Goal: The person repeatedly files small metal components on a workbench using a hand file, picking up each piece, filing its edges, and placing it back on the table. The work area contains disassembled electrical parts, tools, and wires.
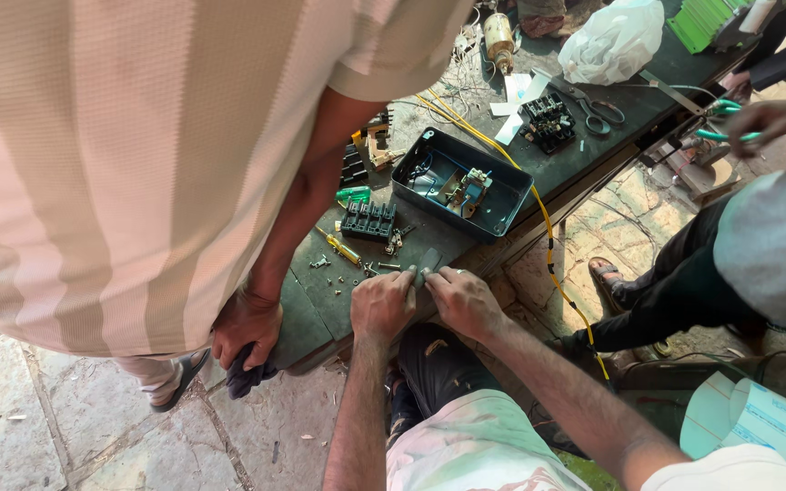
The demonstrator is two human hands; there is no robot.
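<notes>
Both forearms are extended forward, with the left hand [382,305] and right hand [464,302] brought knuckle to knuckle at the near edge of the dark green table [307,314]. A small flat grey metal piece [427,264] is pinched in the grip of both hands, fingers curled tight. It lies just below the open dark blue metal box [502,205]. Its lower part is covered by the fingers, and its exact shape cannot be made out.
</notes>
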